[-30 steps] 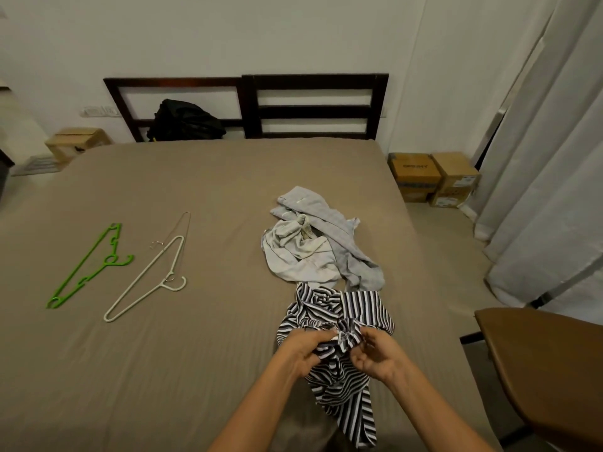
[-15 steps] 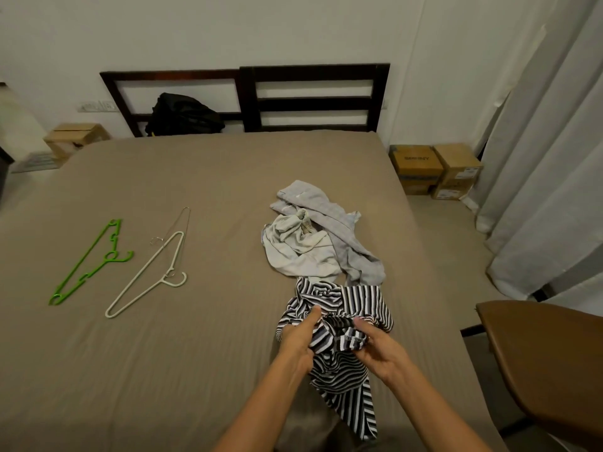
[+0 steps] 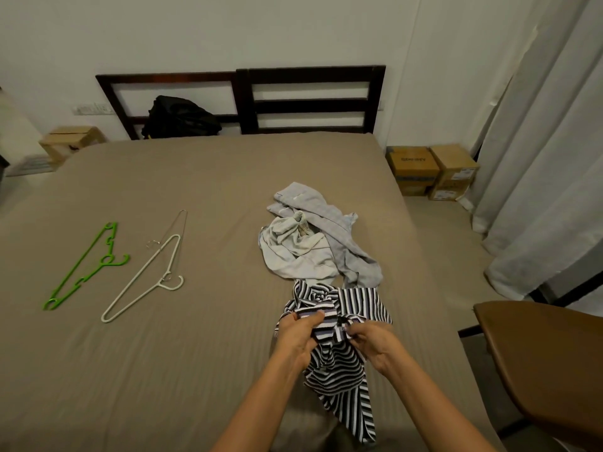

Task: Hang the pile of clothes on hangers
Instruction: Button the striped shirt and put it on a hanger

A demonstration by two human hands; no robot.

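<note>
Both our hands have gathered closer on the striped garment point(image 3: 339, 360) near the bed's point(image 3: 195, 190) front edge: left hand point(image 3: 298, 334) now gripping a folded band, right hand point(image 3: 375, 342) pinching fabric beside it. We judge the neckline is still being sought. Green hanger point(image 3: 85, 265) and white hanger point(image 3: 143, 278) lie well apart leftward; grey clothes point(image 3: 313, 243) wait behind, unobstructed.

Three hangers: green hanger point(image 3: 85, 266), white hanger point(image 3: 143, 279), wire hanger point(image 3: 173, 228); three garments; three cardboard boxes.
</note>
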